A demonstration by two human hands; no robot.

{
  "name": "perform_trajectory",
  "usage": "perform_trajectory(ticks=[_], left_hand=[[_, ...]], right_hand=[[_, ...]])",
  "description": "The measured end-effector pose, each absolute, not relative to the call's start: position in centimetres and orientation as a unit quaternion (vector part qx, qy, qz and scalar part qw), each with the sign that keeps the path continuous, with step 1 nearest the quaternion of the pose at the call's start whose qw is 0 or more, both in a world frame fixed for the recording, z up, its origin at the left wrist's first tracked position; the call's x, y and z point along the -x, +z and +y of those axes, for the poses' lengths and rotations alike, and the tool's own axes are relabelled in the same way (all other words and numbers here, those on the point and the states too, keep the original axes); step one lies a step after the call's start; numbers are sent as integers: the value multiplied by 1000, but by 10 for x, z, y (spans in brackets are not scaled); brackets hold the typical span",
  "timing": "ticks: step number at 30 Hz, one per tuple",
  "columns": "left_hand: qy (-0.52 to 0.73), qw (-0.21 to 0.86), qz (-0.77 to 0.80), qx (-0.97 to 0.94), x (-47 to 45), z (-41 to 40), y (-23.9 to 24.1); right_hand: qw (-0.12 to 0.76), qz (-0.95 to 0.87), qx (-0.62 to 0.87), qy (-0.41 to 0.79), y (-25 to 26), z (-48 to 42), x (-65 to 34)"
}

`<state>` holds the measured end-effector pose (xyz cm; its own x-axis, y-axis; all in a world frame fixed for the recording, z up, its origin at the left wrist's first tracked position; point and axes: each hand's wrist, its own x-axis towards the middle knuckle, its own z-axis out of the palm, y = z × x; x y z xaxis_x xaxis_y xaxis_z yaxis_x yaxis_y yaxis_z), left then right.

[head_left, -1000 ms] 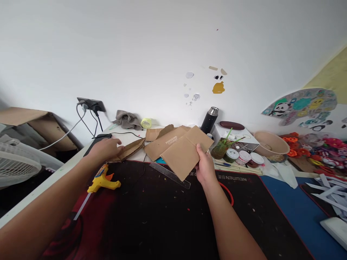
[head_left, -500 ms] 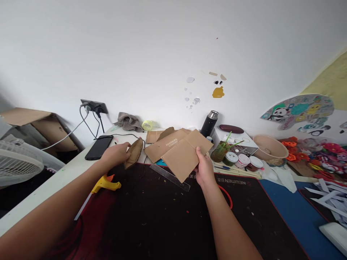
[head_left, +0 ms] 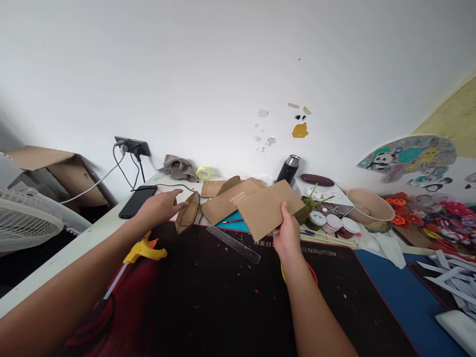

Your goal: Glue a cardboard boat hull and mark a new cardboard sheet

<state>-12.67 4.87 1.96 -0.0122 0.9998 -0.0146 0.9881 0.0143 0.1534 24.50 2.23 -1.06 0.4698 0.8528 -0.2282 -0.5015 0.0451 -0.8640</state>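
Observation:
A flat piece of brown cardboard (head_left: 262, 210) with a crease is gripped in my right hand (head_left: 288, 230), thumb on top. It is raised over the other cardboard, partly covering a piece printed "PRESSURE COOKER" (head_left: 223, 206). My left hand (head_left: 159, 206) holds nothing, its fingers apart. Just right of its fingertips rests a small boat-shaped cardboard piece (head_left: 187, 213) at the mat's back edge. Below my left wrist lies a yellow glue gun (head_left: 147, 252) with a glue stick in its rear. A clear ruler (head_left: 233, 244) lies slanted on the black mat (head_left: 208, 307).
A phone (head_left: 136, 202) lies at the left near a fan (head_left: 29, 213). Behind my right hand stand a black thermos (head_left: 287, 171), several paint jars (head_left: 332, 223) and a pinkish bowl (head_left: 370, 206). Red-handled scissors, partly hidden, lie beneath my right forearm. A grey cloth (head_left: 178, 167) sits by the wall.
My left hand has let go of the boat-shaped cardboard piece, which now rests on the table. The cardboard in my right hand has shifted right, uncovering a pencil and a blue sheet.

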Motion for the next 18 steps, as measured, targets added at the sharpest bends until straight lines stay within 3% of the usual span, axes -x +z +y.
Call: perform_trajectory(ticks=[7, 13, 18], left_hand=[[192, 104, 650, -728, 90, -13, 51], [281, 349, 507, -736, 31, -83, 50], [276, 509, 422, -697, -1, -92, 44]], right_hand=[[703, -171, 465, 510, -9, 22, -244], [662, -217, 442, 565, -3, 12, -234], [640, -271, 424, 581, 2, 7, -232]])
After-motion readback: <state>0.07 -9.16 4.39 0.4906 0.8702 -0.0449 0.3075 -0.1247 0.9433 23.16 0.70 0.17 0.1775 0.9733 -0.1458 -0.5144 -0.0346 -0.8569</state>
